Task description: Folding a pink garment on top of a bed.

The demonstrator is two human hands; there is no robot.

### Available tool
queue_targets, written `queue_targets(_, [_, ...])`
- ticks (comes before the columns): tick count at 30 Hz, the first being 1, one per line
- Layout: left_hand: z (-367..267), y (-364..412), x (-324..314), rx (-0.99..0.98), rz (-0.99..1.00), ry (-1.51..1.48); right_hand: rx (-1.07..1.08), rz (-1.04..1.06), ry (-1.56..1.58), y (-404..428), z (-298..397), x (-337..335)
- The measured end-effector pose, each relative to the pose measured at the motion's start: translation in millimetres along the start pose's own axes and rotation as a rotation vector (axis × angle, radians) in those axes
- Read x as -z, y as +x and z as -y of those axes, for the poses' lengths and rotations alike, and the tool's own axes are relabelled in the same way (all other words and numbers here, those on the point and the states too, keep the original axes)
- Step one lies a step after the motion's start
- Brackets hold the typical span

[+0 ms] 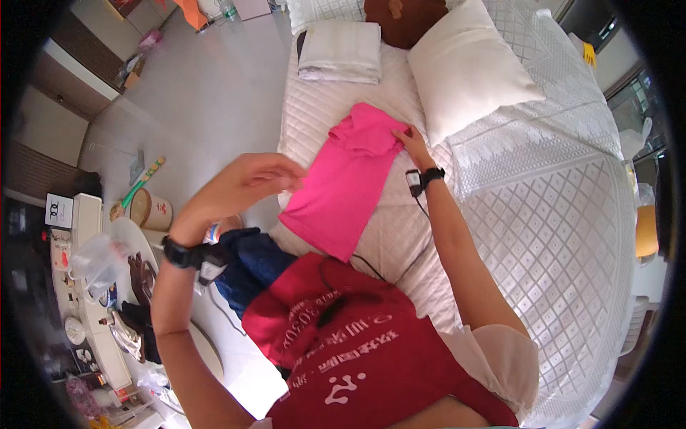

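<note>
A bright pink garment [343,182], apparently a shirt, is spread lengthwise on a white quilted bed pad [303,118]. Its far end is bunched or folded over, with a sleeve-like part showing. My right hand [412,143] pinches the far right edge of the cloth between thumb and fingers. Slightly blurred, my left hand [249,179] hovers by the garment's left edge, fingers curved and thumb apart, with nothing seen in it. Whether its fingertips touch the cloth is hard to tell.
Beyond the garment lie folded white cloth [340,51], a white pillow [471,69] and a brown item [404,21]. A lace bedspread [541,241] covers the right. A cluttered white table [142,228], a bin [153,209] and a green-handled broom [142,182] stand left.
</note>
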State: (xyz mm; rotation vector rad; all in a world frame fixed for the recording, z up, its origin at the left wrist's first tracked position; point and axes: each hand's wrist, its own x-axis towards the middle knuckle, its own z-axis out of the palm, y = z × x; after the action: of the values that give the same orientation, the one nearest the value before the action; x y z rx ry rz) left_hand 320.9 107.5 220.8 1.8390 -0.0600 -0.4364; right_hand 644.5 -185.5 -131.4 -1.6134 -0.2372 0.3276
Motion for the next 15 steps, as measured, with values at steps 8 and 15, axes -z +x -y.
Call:
queue_targets(8, [154, 218, 20, -0.234, -0.382, 0.113, -0.088, -0.04, 0.081, -8, 4, 2])
queue_targets(15, [234, 346, 26, -0.316, -0.562, 0.295, -0.103, 0.017, 0.114, -14, 13, -12])
